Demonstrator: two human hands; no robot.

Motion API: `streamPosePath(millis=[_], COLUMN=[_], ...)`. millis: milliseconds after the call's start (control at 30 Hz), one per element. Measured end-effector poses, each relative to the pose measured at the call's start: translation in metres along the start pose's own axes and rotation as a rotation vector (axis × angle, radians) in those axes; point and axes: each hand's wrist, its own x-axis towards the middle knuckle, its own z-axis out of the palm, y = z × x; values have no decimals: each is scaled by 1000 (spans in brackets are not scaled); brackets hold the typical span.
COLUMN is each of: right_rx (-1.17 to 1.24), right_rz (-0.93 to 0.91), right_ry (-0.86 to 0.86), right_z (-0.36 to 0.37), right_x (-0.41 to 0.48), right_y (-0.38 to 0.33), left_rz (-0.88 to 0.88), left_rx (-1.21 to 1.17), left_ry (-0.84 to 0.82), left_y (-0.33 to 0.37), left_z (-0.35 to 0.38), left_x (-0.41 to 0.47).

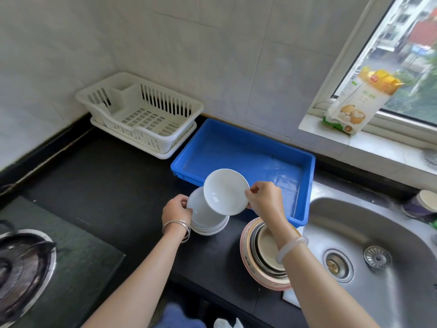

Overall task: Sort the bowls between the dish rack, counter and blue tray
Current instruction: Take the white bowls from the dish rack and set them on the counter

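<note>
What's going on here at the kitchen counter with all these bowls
A person is sorting bowls. The right hand holds a white bowl by its rim, tilted, above a stack of white bowls on the black counter. The left hand steadies that stack. A second stack of mixed bowls sits beside the sink. The blue tray and the white dish rack both hold no bowls yet.

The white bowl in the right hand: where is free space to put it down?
The blue tray holds nothing, and so does the dish rack. The dark counter is bare between the stove and the white bowl stack. It is crowded by the sink, where the mixed bowl stack sits.
</note>
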Motion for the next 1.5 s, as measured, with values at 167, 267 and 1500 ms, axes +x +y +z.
streamPosePath(millis=[167, 267, 1500], right_rx=[12, 7, 170], right_rz=[-2, -15, -2], right_ry=[6, 17, -409], right_z=[-9, -17, 320], right_x=[-1, -1, 127], right_y=[7, 4, -246], left_rz=[75, 112, -533], left_rx=[42, -5, -724], left_ry=[63, 68, 566], left_y=[5, 6, -158], left_z=[1, -3, -243], left_x=[-4, -3, 241])
